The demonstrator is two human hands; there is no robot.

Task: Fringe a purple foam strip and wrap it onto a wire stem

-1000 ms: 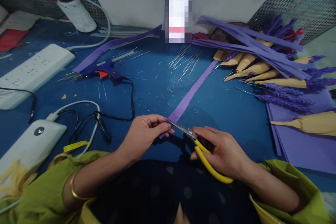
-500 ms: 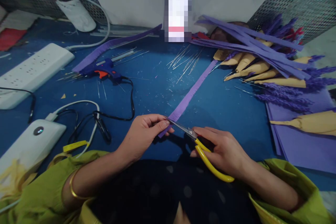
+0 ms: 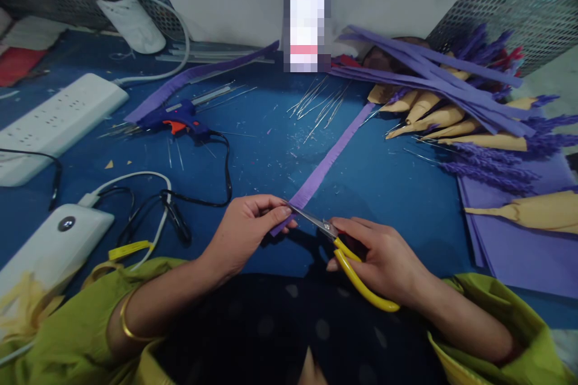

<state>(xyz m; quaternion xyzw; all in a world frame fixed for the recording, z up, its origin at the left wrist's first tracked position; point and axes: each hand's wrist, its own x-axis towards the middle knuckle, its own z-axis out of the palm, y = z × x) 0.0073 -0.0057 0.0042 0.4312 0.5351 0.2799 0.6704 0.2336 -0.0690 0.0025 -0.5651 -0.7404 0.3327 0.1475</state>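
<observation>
A long purple strip [image 3: 332, 153] runs diagonally over the blue table, its near end pinched between the thumb and fingers of my left hand [image 3: 257, 222]. My right hand [image 3: 382, 255] is closed round the yellow-handled scissors [image 3: 326, 227]. Their metal blades lie across the strip close to my left thumb and look nearly closed. Part of the strip's near end hangs below my left fingers. The strip's far end reaches the tan wrapped bundles [image 3: 422, 108] at the back right.
On the left are a blue glue gun [image 3: 180, 117], a power strip [image 3: 63, 123], a white power bank [image 3: 58, 240] and cables. Thin wires [image 3: 329, 102] lie behind my hands. Purple strips [image 3: 428, 72] and purple sheets [image 3: 533, 246] are at right; a phone [image 3: 307, 18] stands behind.
Both hands have shifted very slightly, the scissors' handles a little to the left. The grips on the strip and scissors look the same.
</observation>
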